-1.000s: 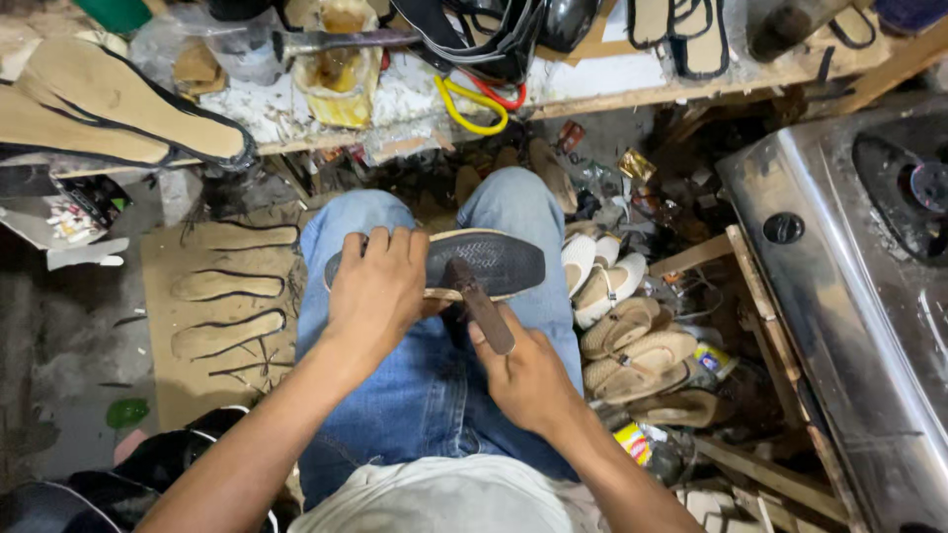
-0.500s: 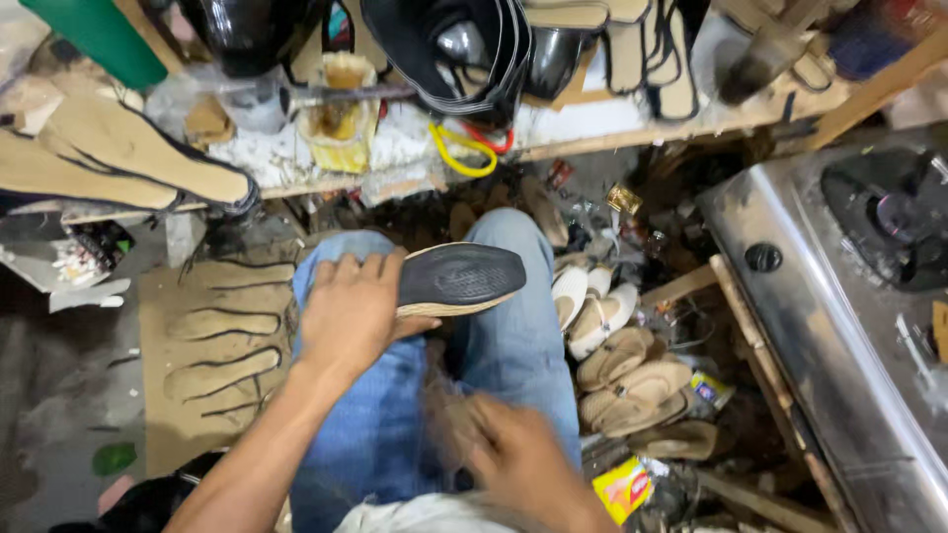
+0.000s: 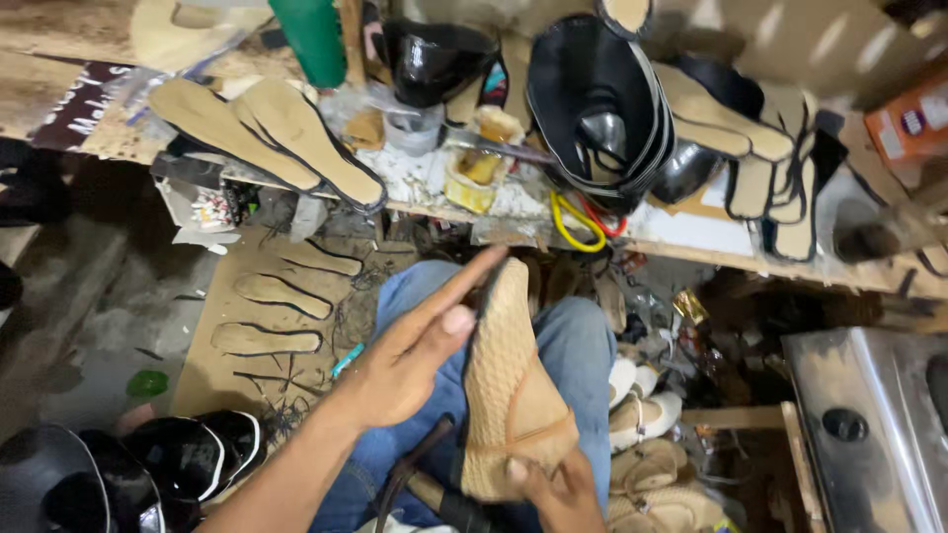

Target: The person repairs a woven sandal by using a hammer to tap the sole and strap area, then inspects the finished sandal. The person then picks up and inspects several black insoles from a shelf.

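From the head view, the left hand (image 3: 415, 360) lies open and flat against the tan textured shoe sole (image 3: 506, 380), held upright over the blue-jeaned lap (image 3: 573, 355). The right hand (image 3: 558, 489) grips the sole's lower end. Behind, the cluttered workbench (image 3: 691, 232) carries more insoles (image 3: 267, 133)

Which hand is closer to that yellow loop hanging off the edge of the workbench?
Left. The left hand reaches up along the tan shoe, fingertips pointing toward the yellow loop. The right hand grips the shoe's lower end, farther from the loop.
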